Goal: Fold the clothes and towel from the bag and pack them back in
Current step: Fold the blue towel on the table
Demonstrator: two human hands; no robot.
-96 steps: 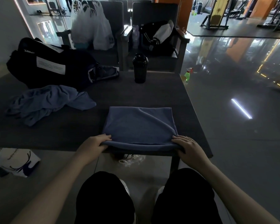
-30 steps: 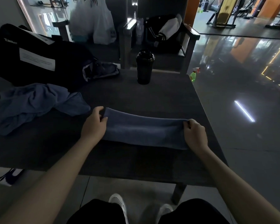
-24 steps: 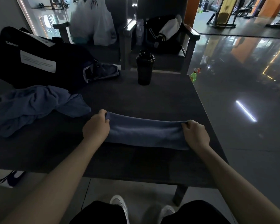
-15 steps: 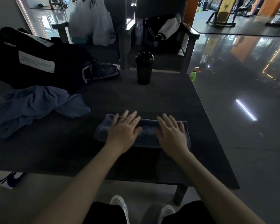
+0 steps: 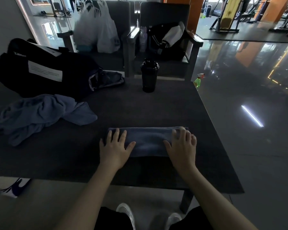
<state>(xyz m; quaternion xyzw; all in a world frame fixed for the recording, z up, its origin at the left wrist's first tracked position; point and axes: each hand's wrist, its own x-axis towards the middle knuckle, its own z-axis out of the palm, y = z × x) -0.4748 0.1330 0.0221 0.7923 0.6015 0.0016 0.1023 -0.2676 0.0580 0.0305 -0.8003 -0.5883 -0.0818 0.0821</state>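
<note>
While the folded towel [image 5: 148, 141] is lying on the near half of the bench [image 5: 140, 107], the left hand [image 5: 114, 147] and right hand [image 5: 181, 146] are pressing flat on its ends, fingers straight, gripping nothing. Crumpled clothes [image 5: 40, 113] are lying far left beside the bag [image 5: 45, 70].

No text can be read. The black bag [image 5: 60, 85] at the far left of the table [image 5: 156, 110] carries a white rectangular label [image 5: 45, 71] on its side; it bears a few lines of fine print, too small and dim to make out. A second white tag [image 5: 52, 51] lies on top of the bag, and whether it is printed cannot be told. The white plastic bag [image 5: 96, 29] on the far chair shows dark printed shapes, and the white paper bag [image 5: 12, 188] on the floor at the near left shows a blue mark; no letters can be told on either.
</note>
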